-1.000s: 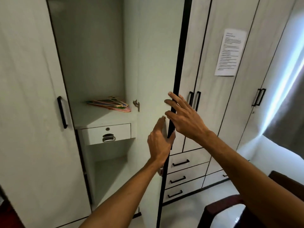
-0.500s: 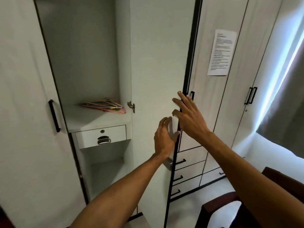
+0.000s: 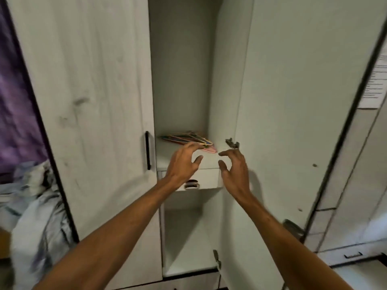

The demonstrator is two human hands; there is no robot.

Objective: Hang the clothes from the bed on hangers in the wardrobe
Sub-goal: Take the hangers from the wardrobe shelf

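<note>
The white wardrobe (image 3: 180, 70) stands with its right door (image 3: 293, 101) swung wide. A flat stack of coloured hangers (image 3: 186, 139) lies on the inner shelf (image 3: 167, 158). My left hand (image 3: 184, 162) reaches over the shelf's front edge with spread fingers, its fingertips at the near end of the hangers. My right hand (image 3: 234, 170) hovers just right of it, fingers loosely curved and empty. A heap of pale clothes (image 3: 37, 197) lies on the bed at the lower left.
A small drawer (image 3: 199, 178) with a metal pull sits under the shelf, above an open lower compartment (image 3: 186, 237). The shut left door (image 3: 83, 101) has a black handle (image 3: 147, 150). A purple curtain (image 3: 14, 101) hangs at the far left; more drawers (image 3: 351, 256) sit low right.
Both hands have left the right door's edge and moved left into the open compartment toward the hangers. My view has swung left, bringing the bed's clothes into sight.
</note>
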